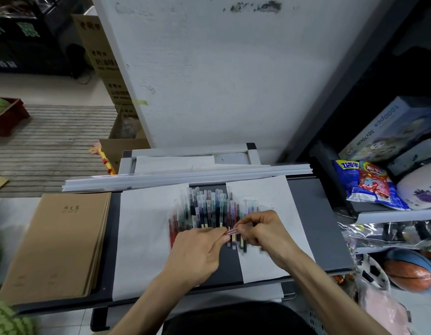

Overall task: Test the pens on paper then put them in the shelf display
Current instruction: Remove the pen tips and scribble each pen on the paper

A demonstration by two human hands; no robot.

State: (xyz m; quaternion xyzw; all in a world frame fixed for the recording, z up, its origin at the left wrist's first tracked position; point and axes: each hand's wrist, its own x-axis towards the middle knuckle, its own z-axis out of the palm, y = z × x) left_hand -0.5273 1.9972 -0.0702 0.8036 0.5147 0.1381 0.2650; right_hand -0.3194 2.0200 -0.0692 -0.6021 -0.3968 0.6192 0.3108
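1. Your left hand (197,247) and right hand (265,234) each pinch one end of a single reddish pen (231,230). Both grips are narrow and closed on it, holding it crosswise just above the counter (318,213).
2. You seem to be pulling the cap off to test it. Blur hides whether the cap is free.
3. Right under that pen lies the pile (204,209) of other pens. It spans the left sheet (142,226), a dark strip of bare counter and the right sheet (270,187).
4. If the cap gives suddenly, your hands could jerk apart, strike the pile and send pens rolling toward the near edge.
5. The pen hangs over the pile and close to the bare strip, so a stroke made straight down would likely miss the paper. Move to the right sheet first.
6. An uncapped tip this near your fingers may smear ink on them.
7. The shelf (390,215) to your right is crowded with goods, so a hasty reach could knock something down.
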